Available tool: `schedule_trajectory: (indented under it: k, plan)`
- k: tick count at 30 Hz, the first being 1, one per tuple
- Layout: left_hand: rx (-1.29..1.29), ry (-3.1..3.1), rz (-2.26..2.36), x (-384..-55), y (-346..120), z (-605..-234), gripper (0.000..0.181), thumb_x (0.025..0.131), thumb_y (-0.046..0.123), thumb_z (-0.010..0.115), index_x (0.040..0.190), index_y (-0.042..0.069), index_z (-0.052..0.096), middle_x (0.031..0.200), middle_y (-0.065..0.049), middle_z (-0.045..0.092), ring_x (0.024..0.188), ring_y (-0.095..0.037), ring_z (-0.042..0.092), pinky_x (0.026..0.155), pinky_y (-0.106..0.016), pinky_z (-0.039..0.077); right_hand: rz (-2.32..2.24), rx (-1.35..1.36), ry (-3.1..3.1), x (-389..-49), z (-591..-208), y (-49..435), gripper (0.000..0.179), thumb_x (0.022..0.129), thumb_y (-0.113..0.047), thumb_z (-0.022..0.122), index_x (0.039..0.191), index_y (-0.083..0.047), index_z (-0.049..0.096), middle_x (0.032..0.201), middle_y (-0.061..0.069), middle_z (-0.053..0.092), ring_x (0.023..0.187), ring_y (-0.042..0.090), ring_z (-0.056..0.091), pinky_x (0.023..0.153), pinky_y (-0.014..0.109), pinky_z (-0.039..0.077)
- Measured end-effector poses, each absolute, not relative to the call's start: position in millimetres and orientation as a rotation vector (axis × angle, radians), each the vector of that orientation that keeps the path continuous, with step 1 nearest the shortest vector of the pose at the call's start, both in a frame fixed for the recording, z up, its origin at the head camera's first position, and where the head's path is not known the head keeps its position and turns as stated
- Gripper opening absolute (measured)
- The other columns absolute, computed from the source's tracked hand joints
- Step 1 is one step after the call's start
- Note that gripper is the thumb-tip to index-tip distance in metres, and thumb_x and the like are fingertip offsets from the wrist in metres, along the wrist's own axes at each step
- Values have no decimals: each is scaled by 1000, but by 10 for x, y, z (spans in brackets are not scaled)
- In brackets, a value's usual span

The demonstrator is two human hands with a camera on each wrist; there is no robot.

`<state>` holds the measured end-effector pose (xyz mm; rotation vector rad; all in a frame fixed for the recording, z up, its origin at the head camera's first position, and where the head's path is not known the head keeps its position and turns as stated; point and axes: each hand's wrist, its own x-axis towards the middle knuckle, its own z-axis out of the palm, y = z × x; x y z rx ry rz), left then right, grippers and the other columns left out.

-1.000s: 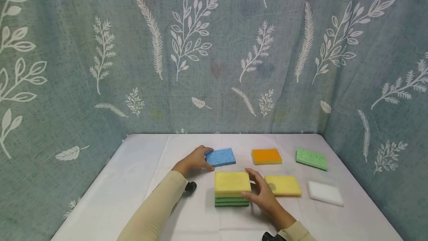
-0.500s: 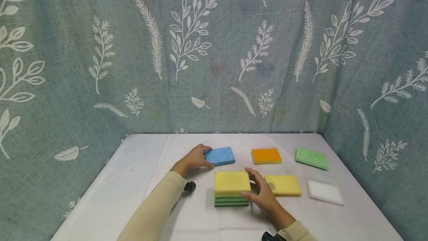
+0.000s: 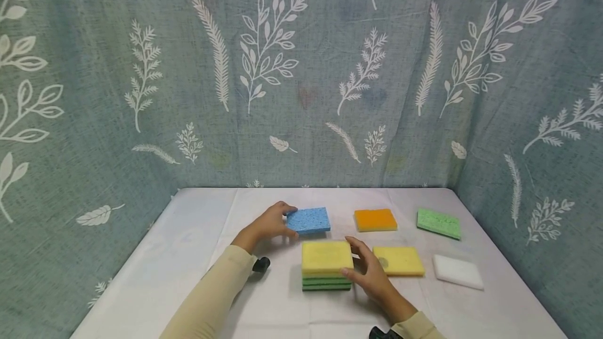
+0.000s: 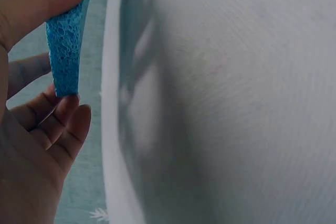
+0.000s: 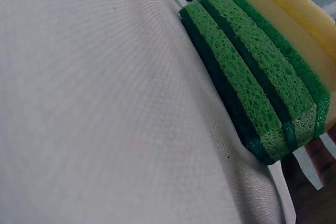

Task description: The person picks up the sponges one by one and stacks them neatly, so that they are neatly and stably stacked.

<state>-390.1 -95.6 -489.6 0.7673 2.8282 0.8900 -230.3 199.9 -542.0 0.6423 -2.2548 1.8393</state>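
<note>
My left hand (image 3: 267, 223) pinches the left end of a blue sponge (image 3: 308, 221), thumb in front and fingers behind. In the left wrist view the blue sponge (image 4: 66, 51) is held on its edge relative to the camera, with a shadow on the cloth beside it. A stack of sponges (image 3: 326, 258) stands nearer, yellow on top and green layers beneath. Around the stack's right end curves my right hand (image 3: 372, 273), thumb at the front corner and fingers at the back. Close up in the right wrist view are the lower green sponges (image 5: 236, 61).
To the right lie an orange sponge (image 3: 376, 219), a green sponge (image 3: 438, 223), a yellow sponge (image 3: 400, 261) with a dark spot and a white sponge (image 3: 458, 271). A white cloth covers the table (image 3: 188, 255). Leaf-patterned curtains (image 3: 301, 135) enclose its back and sides.
My left hand has shifted slightly left with the blue sponge, which has turned a little squarer to the table edge. The right hand and the stack have stayed in place.
</note>
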Motion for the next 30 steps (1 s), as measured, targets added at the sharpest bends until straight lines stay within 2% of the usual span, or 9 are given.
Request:
schedule_trajectory:
  k: [3,9,16,25,30]
  plan:
    - [771,2836,903,-3849,-946,-4846,81,66,36,90,136,13,58,119,-1,53,111,-22,53,93,-44,46,1835,627,-2267,-2303,-5425,1996,68,86,-15,73,146,-19,42,139,7,49,122,25,50,101,32,43]
    - [892,2824,945,-3754,-928,-4732,78,68,32,89,136,13,57,120,-1,52,102,-24,54,83,-41,47,1828,591,-2293,-2297,-5413,1989,67,86,-17,73,145,-19,42,139,6,49,122,25,49,102,34,42]
    - [971,2792,991,-3635,-922,-4635,76,71,35,87,138,15,55,121,1,51,108,-30,55,85,-42,48,1841,562,-2304,-2274,-5367,1977,68,85,-19,74,145,-22,42,140,5,48,122,26,49,102,35,42]
    - [1047,2817,969,-3483,-913,-4527,80,70,55,82,137,19,57,120,7,51,105,-18,54,86,-38,49,1830,568,-2298,-2276,-5378,1974,69,85,-16,73,146,-20,41,142,7,47,124,26,48,102,33,42]
    - [1071,2815,959,-3392,-894,-4473,79,70,55,82,136,20,57,120,8,51,104,-16,54,87,-38,49,1829,569,-2315,-2233,-5283,1950,70,86,-11,72,147,-10,38,142,15,46,125,31,47,102,37,43]
